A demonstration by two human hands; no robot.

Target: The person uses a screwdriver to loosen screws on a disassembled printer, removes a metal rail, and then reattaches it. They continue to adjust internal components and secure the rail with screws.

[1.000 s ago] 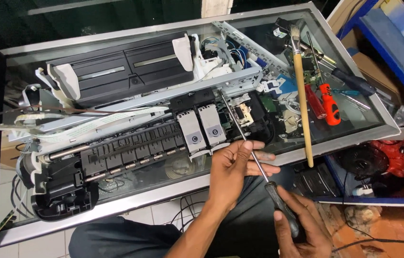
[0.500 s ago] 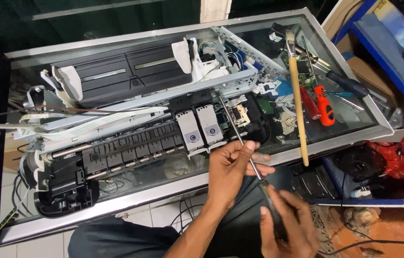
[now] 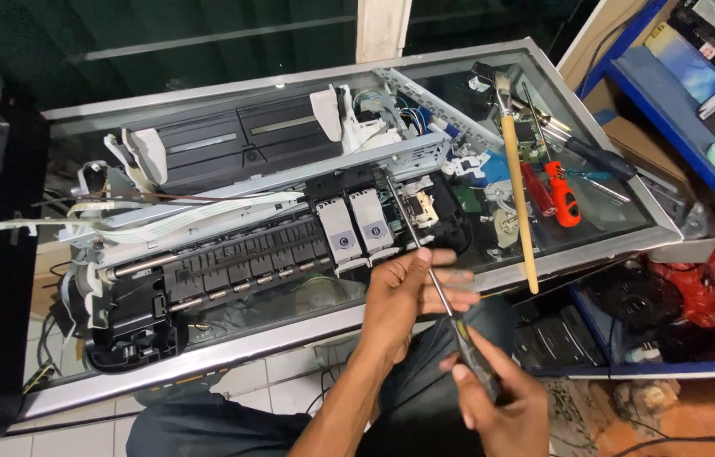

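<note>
My right hand (image 3: 493, 398) grips the dark handle of a long screwdriver (image 3: 425, 254). My left hand (image 3: 408, 292) pinches its thin steel shaft midway. Tip sits in the opened printer (image 3: 231, 211) beside two grey-topped ink cartridges (image 3: 357, 224), on the glass counter (image 3: 628, 211). Wooden-handled brush (image 3: 517, 186) lies right.

A long screwdriver (image 3: 425, 254) with a thin metal shaft and dark handle slants up-left, its tip inside the opened, dismantled printer (image 3: 231, 220) lying on the glass-topped table (image 3: 205, 360).
</note>
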